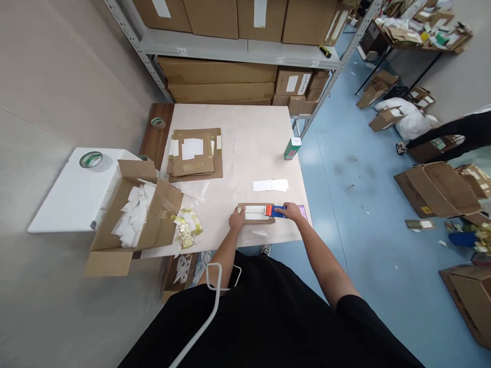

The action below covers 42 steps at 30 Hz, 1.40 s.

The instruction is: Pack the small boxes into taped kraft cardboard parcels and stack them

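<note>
A small, narrow cardboard box (pixel 256 221) with a white label (pixel 254 212) on its upper face lies near the table's front edge. Its left end is gripped by my left hand (pixel 237 219), next to a bit of shiny yellowish tape. From the right, my right hand (pixel 290 210) is closed round the handle of a blue scraper (pixel 279 211). The scraper's orange-red end rests over the right part of the label; whether its edge is under the label I cannot tell. Just behind lie white label strips (pixel 270 185). A phone (pixel 303 211) sits partly under my right forearm.
Flattened cardboard (pixel 196 166) is stacked at the table's back left. A green-and-white small box (pixel 292 148) stands at the right edge. On the left are an open carton (pixel 111 220) of white scraps and crumpled yellow tape (pixel 186 237). Shelving (pixel 230 48) rises behind the table.
</note>
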Each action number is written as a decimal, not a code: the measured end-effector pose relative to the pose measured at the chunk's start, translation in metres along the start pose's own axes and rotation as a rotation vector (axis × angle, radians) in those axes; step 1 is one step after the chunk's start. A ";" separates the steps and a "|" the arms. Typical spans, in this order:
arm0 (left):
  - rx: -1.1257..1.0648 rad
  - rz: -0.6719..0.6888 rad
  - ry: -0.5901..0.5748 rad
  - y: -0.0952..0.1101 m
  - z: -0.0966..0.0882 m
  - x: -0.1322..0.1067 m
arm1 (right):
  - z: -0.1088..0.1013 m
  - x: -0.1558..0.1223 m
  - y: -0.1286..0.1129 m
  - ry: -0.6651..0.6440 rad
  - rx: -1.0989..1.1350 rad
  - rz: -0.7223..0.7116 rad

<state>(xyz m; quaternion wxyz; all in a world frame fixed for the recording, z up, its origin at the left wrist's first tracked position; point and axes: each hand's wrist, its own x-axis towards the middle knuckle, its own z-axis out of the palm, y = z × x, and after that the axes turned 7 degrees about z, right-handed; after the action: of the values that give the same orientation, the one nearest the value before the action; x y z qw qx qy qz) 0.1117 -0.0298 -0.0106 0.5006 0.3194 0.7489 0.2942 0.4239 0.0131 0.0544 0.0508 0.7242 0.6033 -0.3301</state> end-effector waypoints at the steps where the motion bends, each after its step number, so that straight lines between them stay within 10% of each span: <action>1: 0.135 0.036 0.008 0.001 0.000 0.000 | -0.001 -0.002 -0.002 -0.008 -0.009 0.001; 5: 0.525 0.151 -0.007 0.005 0.000 0.000 | -0.009 -0.009 -0.004 -0.017 -0.048 -0.018; 17: 0.506 0.198 -0.056 0.002 -0.014 0.006 | -0.067 -0.044 0.072 0.064 -0.121 0.219; 29: 0.285 0.095 0.023 -0.036 -0.100 0.052 | -0.005 -0.042 -0.085 0.141 -0.081 0.031; 42: -0.018 0.283 -0.053 0.006 -0.139 0.037 | 0.021 -0.051 -0.244 0.091 -0.232 -0.041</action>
<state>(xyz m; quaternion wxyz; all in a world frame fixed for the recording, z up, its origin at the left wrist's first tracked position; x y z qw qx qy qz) -0.0281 -0.0139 0.0187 0.4765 0.4252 0.6802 0.3599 0.1907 0.0254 0.1447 0.1001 0.7153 0.6536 -0.2259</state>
